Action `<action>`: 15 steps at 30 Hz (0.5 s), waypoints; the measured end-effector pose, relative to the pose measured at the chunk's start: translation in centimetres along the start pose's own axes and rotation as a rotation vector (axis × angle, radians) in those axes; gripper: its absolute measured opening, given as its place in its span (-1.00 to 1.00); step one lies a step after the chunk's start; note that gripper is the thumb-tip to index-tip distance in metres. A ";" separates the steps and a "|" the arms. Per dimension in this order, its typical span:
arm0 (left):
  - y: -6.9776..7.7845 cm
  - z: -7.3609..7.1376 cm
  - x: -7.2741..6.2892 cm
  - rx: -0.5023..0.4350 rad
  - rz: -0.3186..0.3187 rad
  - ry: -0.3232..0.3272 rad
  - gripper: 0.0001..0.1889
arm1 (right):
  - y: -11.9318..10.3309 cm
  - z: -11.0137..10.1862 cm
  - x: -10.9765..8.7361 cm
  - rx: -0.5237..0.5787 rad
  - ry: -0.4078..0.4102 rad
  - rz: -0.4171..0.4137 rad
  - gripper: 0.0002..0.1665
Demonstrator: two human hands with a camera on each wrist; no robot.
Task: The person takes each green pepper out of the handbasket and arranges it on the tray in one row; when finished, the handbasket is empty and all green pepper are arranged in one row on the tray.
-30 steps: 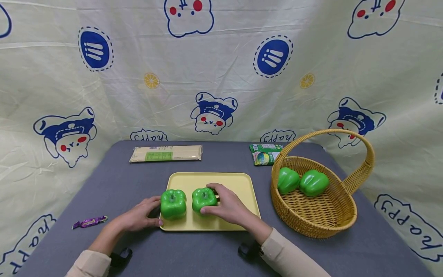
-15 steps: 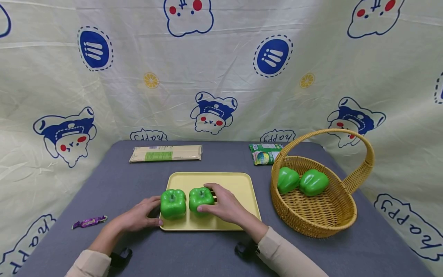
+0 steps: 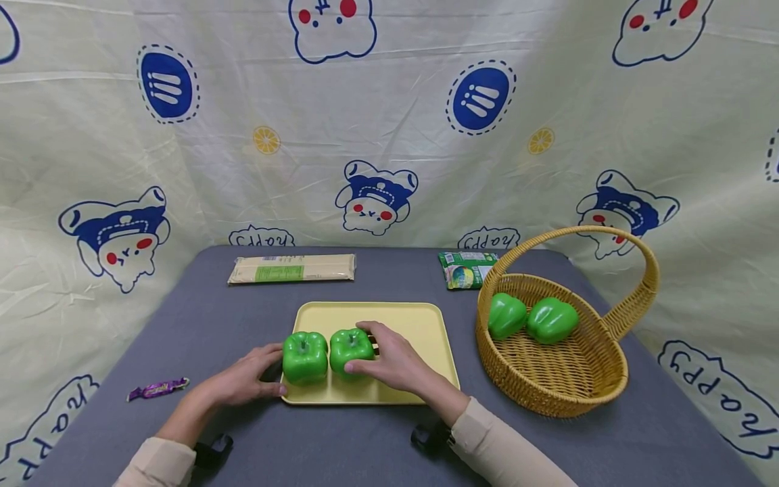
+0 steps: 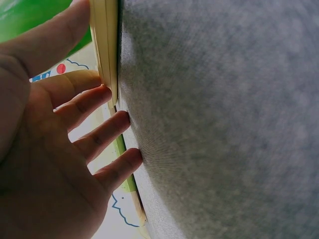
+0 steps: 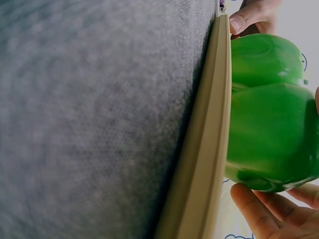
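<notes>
On a pale yellow tray (image 3: pixel 420 331) stand two green bell peppers with stems up. My right hand (image 3: pixel 394 358) holds the right bell pepper (image 3: pixel 349 352) between thumb and fingers. Close beside it is the left bell pepper (image 3: pixel 304 358), and the two overlap in the right wrist view. At the tray's left edge rests my left hand (image 3: pixel 246 377), its fingers spread and nearly straight. The left wrist view shows that thumb (image 4: pixel 55 37) at the tray rim, with fingertips along the rim and the cloth.
To the right, a wicker basket (image 3: pixel 550 399) with a tall handle contains two more green peppers (image 3: pixel 552 321). Behind the tray lie a long beige packet (image 3: pixel 328 268) and a green packet (image 3: pixel 465 272). A purple-wrapped candy (image 3: pixel 158 389) lies left on the grey cloth.
My right hand has moved slightly left with its bell pepper, narrowing the gap to the other one. My left hand has stayed in place.
</notes>
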State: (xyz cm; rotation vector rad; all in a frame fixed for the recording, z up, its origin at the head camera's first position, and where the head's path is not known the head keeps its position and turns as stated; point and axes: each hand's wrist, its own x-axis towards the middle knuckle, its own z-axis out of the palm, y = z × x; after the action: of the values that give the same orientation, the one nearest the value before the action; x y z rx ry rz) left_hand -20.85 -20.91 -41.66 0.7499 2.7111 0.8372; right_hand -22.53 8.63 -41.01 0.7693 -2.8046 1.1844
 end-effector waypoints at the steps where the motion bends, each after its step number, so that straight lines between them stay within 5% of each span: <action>1: 0.0 0.0 0.0 -0.001 -0.002 -0.001 -0.23 | 0.0 0.0 0.0 -0.001 0.000 -0.002 -0.07; 15: 0.1 -0.1 0.0 0.000 -0.006 -0.010 -0.23 | -0.3 -1.5 -0.8 0.023 0.020 -0.011 -0.08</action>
State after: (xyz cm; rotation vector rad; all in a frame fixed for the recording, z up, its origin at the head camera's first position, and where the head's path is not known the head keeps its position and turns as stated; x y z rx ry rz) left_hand -20.83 -20.86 -41.54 0.7435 2.7036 0.8304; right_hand -21.97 9.78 -39.85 0.7684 -2.7716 1.2177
